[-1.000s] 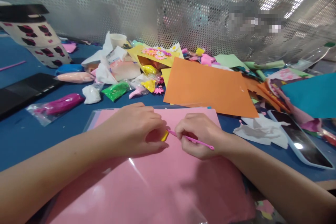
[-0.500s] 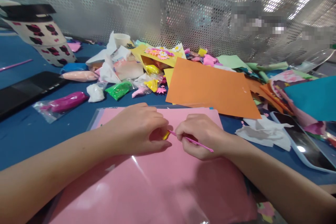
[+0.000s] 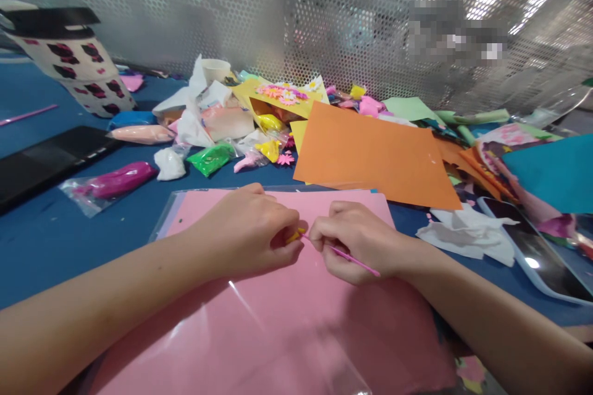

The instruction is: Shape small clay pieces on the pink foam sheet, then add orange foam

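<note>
Over pink sheet (image 3: pixel 278 321): two hands; left hand (image 3: pixel 259 228) pinching one yellow piece (image 3: pixel 293 236).

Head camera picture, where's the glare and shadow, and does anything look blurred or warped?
Head view: white glare on the phone and pale streaks over the pink sheet; soft shadow below the right hand; blocky pixelation over part of the perforated screen; the patterned tumbler leans, probably from lens distortion.
</note>
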### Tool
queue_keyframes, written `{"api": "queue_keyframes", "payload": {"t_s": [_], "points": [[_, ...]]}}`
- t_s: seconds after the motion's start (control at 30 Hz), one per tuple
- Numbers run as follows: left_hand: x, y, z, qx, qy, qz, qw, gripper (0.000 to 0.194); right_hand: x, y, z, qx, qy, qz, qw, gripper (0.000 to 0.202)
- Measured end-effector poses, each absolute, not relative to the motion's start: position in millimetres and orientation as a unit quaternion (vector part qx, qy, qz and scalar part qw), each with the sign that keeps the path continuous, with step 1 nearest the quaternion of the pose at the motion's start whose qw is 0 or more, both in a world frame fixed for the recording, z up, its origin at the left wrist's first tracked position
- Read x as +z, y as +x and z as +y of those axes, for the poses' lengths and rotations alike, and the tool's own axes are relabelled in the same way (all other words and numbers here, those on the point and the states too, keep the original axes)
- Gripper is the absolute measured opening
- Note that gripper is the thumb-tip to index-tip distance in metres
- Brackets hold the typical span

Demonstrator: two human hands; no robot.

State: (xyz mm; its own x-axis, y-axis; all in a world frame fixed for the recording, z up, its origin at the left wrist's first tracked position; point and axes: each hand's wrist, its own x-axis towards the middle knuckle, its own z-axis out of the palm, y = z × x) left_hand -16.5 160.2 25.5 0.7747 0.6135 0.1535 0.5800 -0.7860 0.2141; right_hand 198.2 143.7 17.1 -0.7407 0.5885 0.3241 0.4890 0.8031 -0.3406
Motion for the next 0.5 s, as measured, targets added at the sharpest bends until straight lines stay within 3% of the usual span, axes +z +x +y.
{"api": "queue_keyframes", "payload": {"t_s": [0.37, 0.5], "points": [[30, -19, 160, 0.091, 0.942, 0.318, 0.047, 0.021, 22, 210, 151, 0.261, -0.321, -0.870, 0.269, 0.020], [31, -19, 160, 0.096, 0.941, 0.322, 0.042, 0.019, 20, 206, 149, 0.262, -0.307, -0.878, 0.258, 0.016]]}}
